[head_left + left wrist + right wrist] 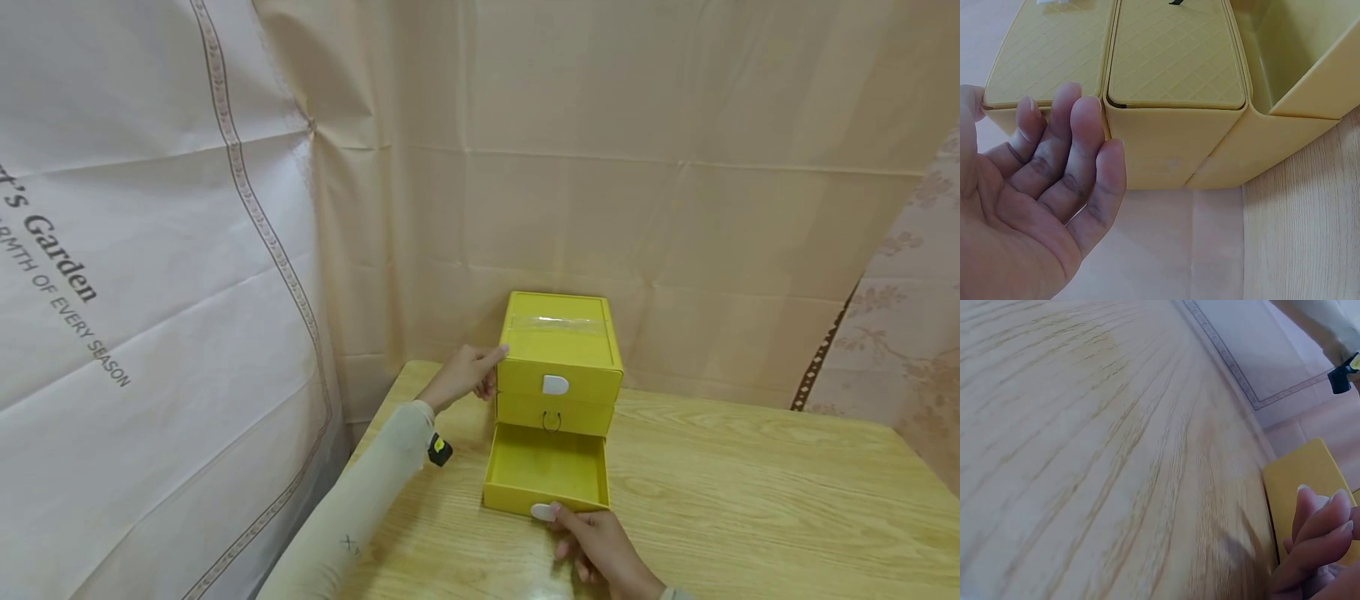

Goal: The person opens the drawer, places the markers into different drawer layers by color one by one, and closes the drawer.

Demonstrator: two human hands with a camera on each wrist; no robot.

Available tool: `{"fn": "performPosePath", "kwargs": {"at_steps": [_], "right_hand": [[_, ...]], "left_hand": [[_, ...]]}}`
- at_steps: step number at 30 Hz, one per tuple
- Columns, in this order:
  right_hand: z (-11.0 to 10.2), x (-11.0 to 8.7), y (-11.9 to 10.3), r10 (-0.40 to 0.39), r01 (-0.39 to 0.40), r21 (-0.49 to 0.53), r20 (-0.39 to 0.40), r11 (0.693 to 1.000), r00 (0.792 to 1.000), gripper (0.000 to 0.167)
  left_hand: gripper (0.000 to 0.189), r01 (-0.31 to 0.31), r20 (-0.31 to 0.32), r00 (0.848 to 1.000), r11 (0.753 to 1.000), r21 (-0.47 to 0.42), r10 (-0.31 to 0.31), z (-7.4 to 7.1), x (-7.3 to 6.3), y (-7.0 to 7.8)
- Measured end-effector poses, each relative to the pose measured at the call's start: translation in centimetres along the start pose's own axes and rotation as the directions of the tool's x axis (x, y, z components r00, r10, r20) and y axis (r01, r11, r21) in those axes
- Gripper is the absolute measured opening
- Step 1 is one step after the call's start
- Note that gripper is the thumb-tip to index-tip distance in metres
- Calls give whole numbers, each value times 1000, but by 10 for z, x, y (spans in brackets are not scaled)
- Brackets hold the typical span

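Observation:
A yellow desktop drawer unit (558,346) stands on the wooden table, a strip of clear tape across its top. Its bottom drawer (508,498) is pulled out, and no items show inside. My right hand (603,546) pinches the white handle (542,512) of that drawer; in the right wrist view, the fingers (1319,547) bend at the drawer front. My left hand (467,377) is at the unit's upper left side, thumb by the top front corner. In the left wrist view its loosely bent fingers (1088,128) lie along the side of the upper drawers.
The top drawer has a white tab (555,384), and the middle one a dark ring pull (552,421); both are closed. Wood-grain table (735,492) extends to the right. A beige curtain (555,167) hangs behind, and a white printed cloth (150,250) hangs at left.

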State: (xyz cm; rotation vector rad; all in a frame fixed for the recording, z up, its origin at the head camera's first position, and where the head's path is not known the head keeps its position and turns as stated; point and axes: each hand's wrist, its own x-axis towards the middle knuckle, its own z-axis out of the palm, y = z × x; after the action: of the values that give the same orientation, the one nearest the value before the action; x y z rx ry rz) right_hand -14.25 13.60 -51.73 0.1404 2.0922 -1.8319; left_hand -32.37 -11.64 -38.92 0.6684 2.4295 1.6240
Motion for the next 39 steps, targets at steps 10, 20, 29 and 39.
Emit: {"fn": "performPosePath", "kwargs": {"at_steps": [10,20,29,39], "right_hand": [[-2,0,-5,40,-41,89,18,995,999,58],[-4,5,-6,56,-55,97,-6,994,998,54],[-5,13,-8,37,-37,117,-2,992,999,53],[-11,22,-13,9,-10,110,14,994,1000,56]], "left_hand": [[79,6,0,1000,1000,2,-6,-1,0,0],[74,-26,13,1000,1000,9,26,-1,0,-2],[76,-10,11,1000,1000,9,10,-1,0,-2],[78,-15,13,1000,999,33,14,-1,1,-1]]}}
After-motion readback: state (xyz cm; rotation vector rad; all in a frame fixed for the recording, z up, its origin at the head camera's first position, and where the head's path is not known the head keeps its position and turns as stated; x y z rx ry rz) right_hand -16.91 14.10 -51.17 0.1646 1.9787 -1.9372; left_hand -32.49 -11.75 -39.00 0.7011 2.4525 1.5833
